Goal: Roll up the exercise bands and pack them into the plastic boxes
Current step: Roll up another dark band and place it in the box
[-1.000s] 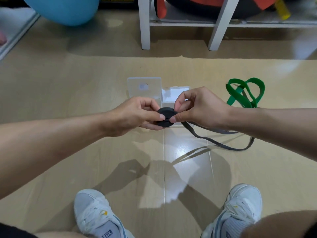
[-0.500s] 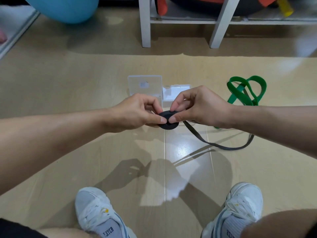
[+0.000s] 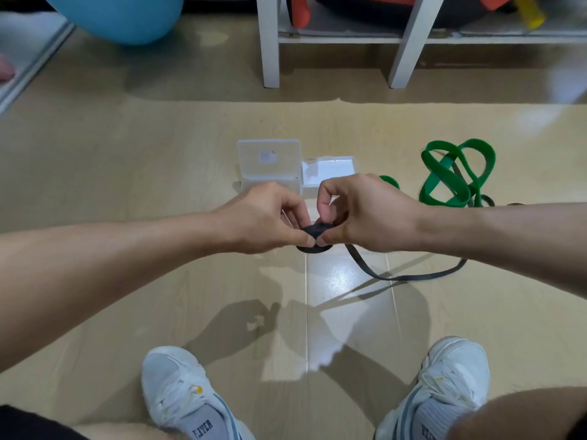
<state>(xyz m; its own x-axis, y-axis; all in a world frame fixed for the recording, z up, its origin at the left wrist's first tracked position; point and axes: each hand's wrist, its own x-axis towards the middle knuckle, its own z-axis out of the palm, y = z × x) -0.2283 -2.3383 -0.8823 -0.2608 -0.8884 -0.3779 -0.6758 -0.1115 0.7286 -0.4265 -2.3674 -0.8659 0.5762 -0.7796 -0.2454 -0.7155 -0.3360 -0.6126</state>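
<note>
Near the middle of the frame, both hands meet over a black band [image 3: 315, 235] that is partly wound into a flat coil. The left hand [image 3: 263, 217] pinches the coil from the left, thumb tip and curled fingers closed on its edge. The right hand [image 3: 359, 211] pinches it from the right, thumb tip touching the left thumb tip, the forefinger bent down onto the top of the roll. From under the right hand the unrolled tail of the black band runs down and to the right across the floor [image 3: 95, 154], then bends back up toward the right forearm, where it passes out of sight.

Just above the hands, two clear plastic boxes stand side by side, touching. The left box [image 3: 270, 160] shows a pale label on its top face; the right box [image 3: 328, 169] sits a little lower in the frame and its near edge is hidden by the right hand. To the right of the boxes a green band [image 3: 457, 176] lies in loose crossed loops on the floor, unrolled.

At the bottom of the frame two white sneakers, the left shoe [image 3: 187, 395] and the right shoe [image 3: 444, 385], rest on the floor. Along the top edge stand the white legs of a shelf [image 3: 270, 42], and a blue ball [image 3: 120, 17] sits in the upper left.
</note>
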